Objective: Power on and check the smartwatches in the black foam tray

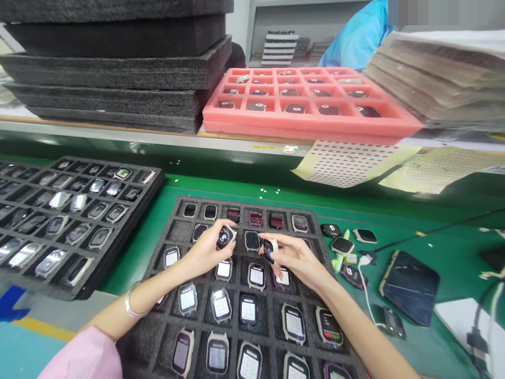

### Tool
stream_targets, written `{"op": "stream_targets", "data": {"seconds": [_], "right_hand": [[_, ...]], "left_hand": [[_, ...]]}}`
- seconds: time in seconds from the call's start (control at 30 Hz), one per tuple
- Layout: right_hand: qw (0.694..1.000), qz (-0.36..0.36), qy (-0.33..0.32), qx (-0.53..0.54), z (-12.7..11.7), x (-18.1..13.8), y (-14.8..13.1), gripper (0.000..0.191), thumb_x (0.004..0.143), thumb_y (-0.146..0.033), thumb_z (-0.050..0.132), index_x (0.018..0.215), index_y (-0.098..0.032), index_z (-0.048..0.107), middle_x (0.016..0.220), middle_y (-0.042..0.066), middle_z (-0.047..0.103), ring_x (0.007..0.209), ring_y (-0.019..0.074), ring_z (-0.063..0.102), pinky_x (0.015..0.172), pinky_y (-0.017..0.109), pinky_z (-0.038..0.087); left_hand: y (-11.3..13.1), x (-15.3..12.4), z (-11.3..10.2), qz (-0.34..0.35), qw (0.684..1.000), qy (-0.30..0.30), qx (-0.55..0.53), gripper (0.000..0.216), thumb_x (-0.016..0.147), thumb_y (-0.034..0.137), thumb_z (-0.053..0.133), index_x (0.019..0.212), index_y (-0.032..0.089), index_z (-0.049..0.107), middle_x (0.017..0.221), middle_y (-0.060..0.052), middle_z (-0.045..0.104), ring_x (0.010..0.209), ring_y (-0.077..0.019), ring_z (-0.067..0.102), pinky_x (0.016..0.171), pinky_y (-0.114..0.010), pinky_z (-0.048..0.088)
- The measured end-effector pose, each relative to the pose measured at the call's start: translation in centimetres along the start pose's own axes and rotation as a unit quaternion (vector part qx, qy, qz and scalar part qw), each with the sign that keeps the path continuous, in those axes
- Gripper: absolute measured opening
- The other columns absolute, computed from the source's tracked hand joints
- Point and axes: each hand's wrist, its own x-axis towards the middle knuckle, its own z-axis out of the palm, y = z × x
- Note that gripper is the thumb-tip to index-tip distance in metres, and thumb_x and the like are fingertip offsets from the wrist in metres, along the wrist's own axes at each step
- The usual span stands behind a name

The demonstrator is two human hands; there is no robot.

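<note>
My left hand [213, 246] grips a smartwatch body [225, 237] with a dark, lit face, its fingers curled round the case edge. A second watch body [269, 250], pale-cased and turned nearly side-on, is pinched in my right hand [294, 256]. Both hands are over a black foam tray [176, 230] whose pockets hold rows of strapless smartwatches. Many of these show white lit screens, such as the watch [248, 309] in the middle; those in the back row are dark. Between my hands lies a dark-screened watch [252, 240] in its pocket.
Another black foam tray [152, 185] of watches lies left. Loose watches [342, 246], a cable [363, 287] and a dark tablet-like device [410, 287] lie right. On the shelf stand stacked black foam trays [118, 73], a pink foam tray [311, 126] and a stack of sheets [437, 79].
</note>
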Motion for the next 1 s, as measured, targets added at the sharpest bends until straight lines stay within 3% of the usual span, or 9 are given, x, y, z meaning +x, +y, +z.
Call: {"op": "stream_targets", "data": {"seconds": [0.63, 0.77, 0.9, 1.0], "right_hand": [[1.0, -0.003, -0.02, 0.001, -0.42, 0.09, 0.15, 0.042, 0.079, -0.027, 0.072, 0.118, -0.016, 0.064, 0.095, 0.012, 0.069, 0.047, 0.0105, 0.058, 0.042, 0.023, 0.048], [1.0, -0.01, -0.02, 0.008, -0.4, 0.01, 0.13, 0.042, 0.079, -0.025, 0.071, 0.119, -0.016, 0.063, 0.097, 0.012, 0.069, 0.047, 0.0101, 0.058, 0.043, 0.023, 0.048], [1.0, -0.001, -0.013, 0.013, -0.22, -0.14, 0.0, 0.041, 0.079, -0.024, 0.071, 0.117, -0.014, 0.064, 0.095, 0.012, 0.07, 0.045, 0.0099, 0.058, 0.042, 0.022, 0.048], [0.999, 0.015, -0.013, 0.028, -0.06, -0.19, -0.2, 0.049, 0.081, -0.025, 0.068, 0.127, -0.016, 0.056, 0.099, 0.014, 0.07, 0.051, 0.0142, 0.064, 0.048, 0.026, 0.052]], "left_hand": [[-0.3, -0.01, 0.18, -0.003, 1.0, 0.006, -0.006, 0.036, 0.081, 0.018, 0.053, 0.117, 0.02, 0.047, 0.103, -0.005, 0.062, 0.096, -0.0202, 0.059, 0.085, -0.03, 0.044], [-0.09, -0.04, 0.12, 0.004, 0.999, 0.027, -0.017, 0.042, 0.081, 0.02, 0.055, 0.122, 0.02, 0.046, 0.103, -0.004, 0.061, 0.089, -0.0183, 0.059, 0.082, -0.028, 0.044], [-0.12, -0.06, 0.13, -0.005, 0.999, 0.032, -0.021, 0.036, 0.079, 0.016, 0.055, 0.114, 0.019, 0.049, 0.094, -0.002, 0.061, 0.085, -0.0173, 0.059, 0.079, -0.028, 0.044], [-0.25, -0.02, 0.31, -0.038, 0.996, 0.021, -0.078, 0.036, 0.08, 0.019, 0.057, 0.115, 0.02, 0.049, 0.094, -0.002, 0.059, 0.075, -0.0152, 0.059, 0.071, -0.028, 0.047]]}}
